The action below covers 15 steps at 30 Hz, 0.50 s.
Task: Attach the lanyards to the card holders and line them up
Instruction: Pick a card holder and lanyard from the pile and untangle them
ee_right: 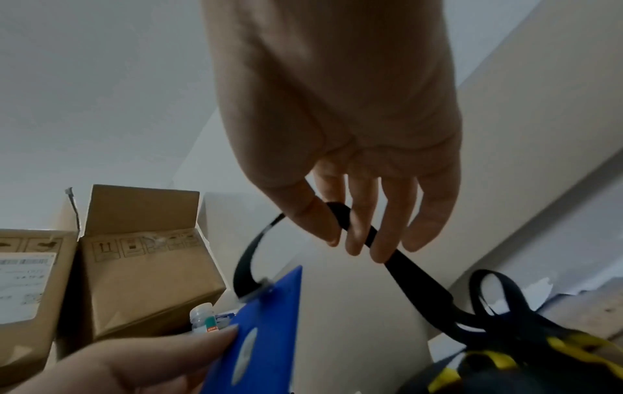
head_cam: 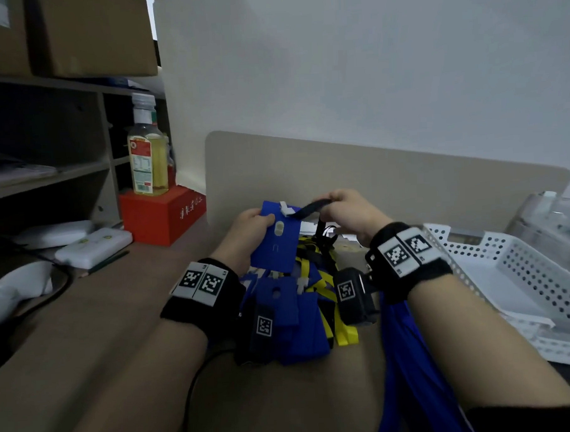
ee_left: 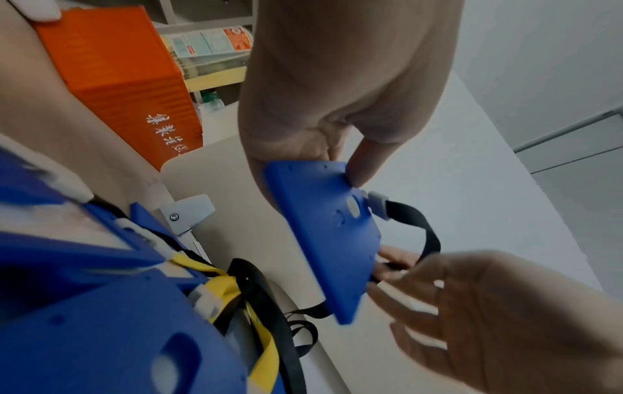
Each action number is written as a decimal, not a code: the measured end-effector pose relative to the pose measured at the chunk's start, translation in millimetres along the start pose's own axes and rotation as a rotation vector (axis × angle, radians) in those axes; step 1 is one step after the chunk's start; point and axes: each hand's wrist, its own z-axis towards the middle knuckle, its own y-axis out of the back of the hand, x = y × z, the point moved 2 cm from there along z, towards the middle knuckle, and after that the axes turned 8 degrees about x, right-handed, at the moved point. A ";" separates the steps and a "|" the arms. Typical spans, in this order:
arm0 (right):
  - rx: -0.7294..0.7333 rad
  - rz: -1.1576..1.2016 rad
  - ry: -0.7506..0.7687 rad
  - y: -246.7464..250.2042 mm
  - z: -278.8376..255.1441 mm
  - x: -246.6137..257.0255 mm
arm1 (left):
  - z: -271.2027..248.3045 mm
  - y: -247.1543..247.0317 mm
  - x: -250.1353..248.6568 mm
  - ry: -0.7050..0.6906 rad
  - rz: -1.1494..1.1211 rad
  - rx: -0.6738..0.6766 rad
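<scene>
Head view: the left hand point(head_cam: 250, 230) grasps a blue card holder point(head_cam: 276, 239) above the pile of holders point(head_cam: 281, 310) on the tabletop point(head_cam: 102, 321).

Left wrist view: its white clip point(ee_left: 377, 204) already carries the black lanyard point(ee_left: 424, 232).

Right wrist view: the right hand point(ee_right: 354, 186) pinches the strap — better pull gently, keeping it untwisted.

My head camera looks forward and down over my forearms at the desk, my hands mid-frame. The camera on my left wrist sits very close, looking along my left hand point(ee_left: 337, 93) from the upper centre at the blue card holder point(ee_left: 323, 234). My right wrist camera looks along my right hand point(ee_right: 340, 120), tilted up toward the wall. All three share the holder and black lanyard point(ee_right: 404, 269).
</scene>
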 end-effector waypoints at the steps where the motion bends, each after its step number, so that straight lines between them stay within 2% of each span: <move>1: -0.014 0.021 -0.021 -1.0 -7.5 -5.6 | -4.1 -1.4 -0.6 -0.001 0.003 0.005; 4: -0.115 0.124 -0.060 -3.4 -26.8 -21.8 | -18.3 -7.5 0.7 -0.012 0.053 0.015; 7: -0.229 0.215 0.007 -4.4 -44.5 -29.4 | -29.5 -18.1 7.4 -0.037 0.169 0.043; 9: -0.175 0.230 0.077 -11.0 -55.6 -30.9 | -32.9 -27.2 13.7 -0.063 0.263 0.059; 13: 0.084 0.069 0.086 -31.3 -70.0 -40.6 | -33.9 -36.8 19.3 -0.134 0.466 0.057; 15: 0.105 0.016 0.077 -36.2 -70.5 -50.3 | -31.4 -33.9 20.1 -0.129 0.560 0.036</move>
